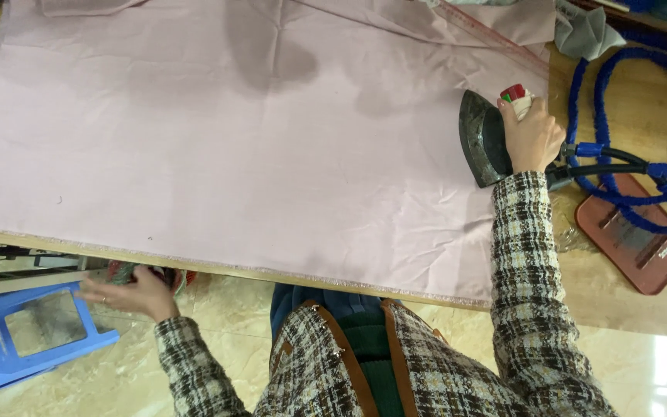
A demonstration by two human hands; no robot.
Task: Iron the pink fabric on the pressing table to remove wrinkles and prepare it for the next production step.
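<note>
— Where do we have the iron [482, 140] right now?

— We have it flat on the pink cloth [218, 147], near the cloth's right edge, nose pointing away from us. Our right hand [533, 139] is closed around its handle from above, fingers wrapped over the taped grip. We judge that hold suits pressing: weight straight down, wrist free to steer.

— And the blue hose [634, 147]?

— It trails off to the right of the cloth, looping over the bare table [642, 301]. Kept on that side, it does not drag across the cloth. The reddish iron rest [633, 241] lies just beyond the cloth's right edge too, under the hose, close to the iron.

— What about our left hand [129, 293]?

— It is down below the cloth's near edge, under the table's rim, fingers curled on a red and green bundle [152, 274]. We cannot tell whether it truly grips it or only touches it; the table edge hides part of it. A blue plastic stool [17, 340] stands beside it on the floor.

— Why is the cloth spread so wide?

— We think it is so that it lies in one layer. Darker damp-looking patches show toward the cloth's far edge.
</note>
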